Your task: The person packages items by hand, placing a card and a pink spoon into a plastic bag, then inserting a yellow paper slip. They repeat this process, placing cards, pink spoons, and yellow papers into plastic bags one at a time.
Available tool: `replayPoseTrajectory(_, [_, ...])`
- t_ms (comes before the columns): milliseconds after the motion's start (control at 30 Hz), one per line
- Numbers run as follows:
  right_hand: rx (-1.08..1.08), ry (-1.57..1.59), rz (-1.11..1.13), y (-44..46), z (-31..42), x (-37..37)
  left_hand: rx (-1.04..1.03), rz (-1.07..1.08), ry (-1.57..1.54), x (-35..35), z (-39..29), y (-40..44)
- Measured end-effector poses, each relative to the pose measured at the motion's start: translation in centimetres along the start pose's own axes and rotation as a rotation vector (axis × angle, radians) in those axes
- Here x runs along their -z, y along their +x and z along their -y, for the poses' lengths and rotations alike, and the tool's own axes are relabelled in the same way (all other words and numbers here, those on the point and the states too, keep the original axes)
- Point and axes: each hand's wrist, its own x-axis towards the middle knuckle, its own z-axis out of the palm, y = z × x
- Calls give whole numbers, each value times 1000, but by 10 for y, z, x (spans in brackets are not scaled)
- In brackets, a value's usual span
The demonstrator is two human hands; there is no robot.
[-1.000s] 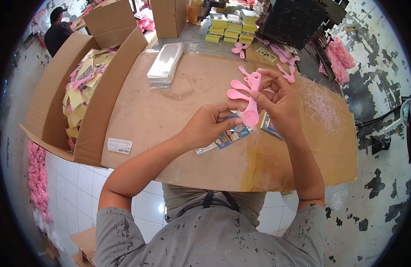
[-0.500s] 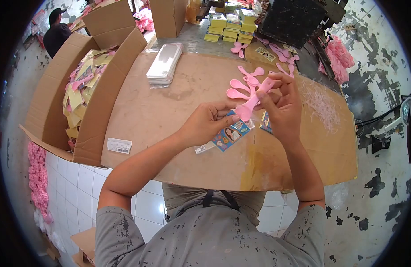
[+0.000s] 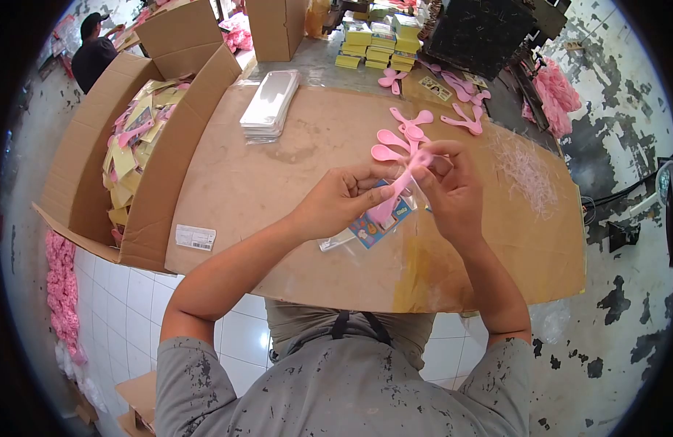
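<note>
My left hand (image 3: 343,197) pinches a clear plastic bag (image 3: 338,242) with a blue printed card (image 3: 376,229) in or behind it. A pink plastic spoon (image 3: 400,188) is in my right hand (image 3: 453,189), closed around its upper end. The spoon's lower end lies over the card, seemingly within the bag's mouth, though the film makes this hard to tell. Just beyond my hands several loose pink spoons (image 3: 389,144) lie on the cardboard-covered table (image 3: 278,182). Another small group of pink spoons (image 3: 464,120) rests further right.
A cardboard box (image 3: 161,160) of packed cards and spoons stands at left. Behind are a stack of clear bags (image 3: 271,105), piles of cards (image 3: 380,44) and a dark machine (image 3: 478,36). Plastic shreds (image 3: 526,171) lie at right. Another person (image 3: 94,54) is at far left.
My right hand has brought the spoon down and slightly left, so its lower end now overlaps the card. My left hand stays nearly in place with the bag.
</note>
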Motion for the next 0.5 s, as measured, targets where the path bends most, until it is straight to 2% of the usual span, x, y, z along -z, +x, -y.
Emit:
replayPoseTrajectory(67, [16, -21, 103, 0, -10, 10, -27, 30, -27, 1, -2, 0])
replayPoseTrajectory(200, [-137, 427, 147, 15, 15, 9, -17, 110, -35, 4, -7, -2])
replayPoseTrajectory(267, [-80, 364, 276, 23, 28, 12, 3, 156, -56, 8, 1, 1])
replayPoseTrajectory(333, [58, 47, 519, 32, 36, 22, 31, 202, -50, 10, 6, 1])
replayPoseTrajectory(433, [130, 237, 447, 38, 46, 26, -176, 184, -175, -1, -3, -3])
replayPoseTrajectory(500, [207, -130, 466, 45, 63, 29, -337, 81, -71, 0, 1, 1])
